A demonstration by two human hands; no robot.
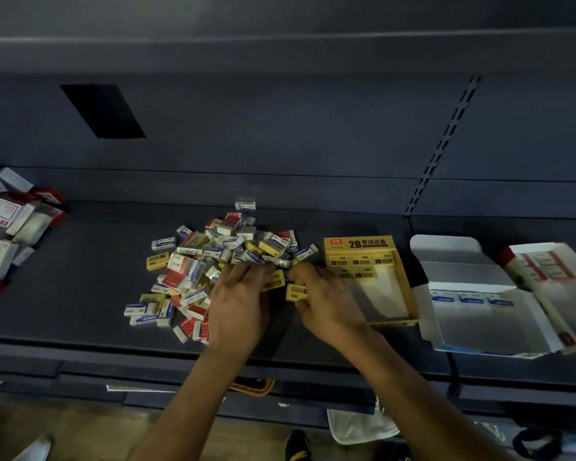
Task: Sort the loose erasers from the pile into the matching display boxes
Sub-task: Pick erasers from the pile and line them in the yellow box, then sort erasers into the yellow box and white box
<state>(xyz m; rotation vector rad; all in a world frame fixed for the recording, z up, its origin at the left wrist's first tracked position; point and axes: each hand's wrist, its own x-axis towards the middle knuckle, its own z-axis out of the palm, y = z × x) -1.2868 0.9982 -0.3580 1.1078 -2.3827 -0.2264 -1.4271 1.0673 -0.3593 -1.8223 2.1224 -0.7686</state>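
Observation:
A pile of loose erasers [213, 264] in yellow, red and blue-white sleeves lies on the dark shelf. My left hand [240, 301] rests at the pile's right edge, its fingers curled on a yellow eraser [275, 281]. My right hand [326, 301] pinches another yellow eraser [296, 292] just left of the yellow 2B display box [393, 294], which holds a few yellow erasers at its back. To the right stands a white-blue display box [473, 314] with three blue-white erasers. A red-white box [546, 277] lies at the far right.
A heap of red and white cartons [10, 227] sits at the shelf's far left. The shelf's front edge [113, 347] runs below the pile. On the floor below are a basket [253, 387] and a white bag [363, 424].

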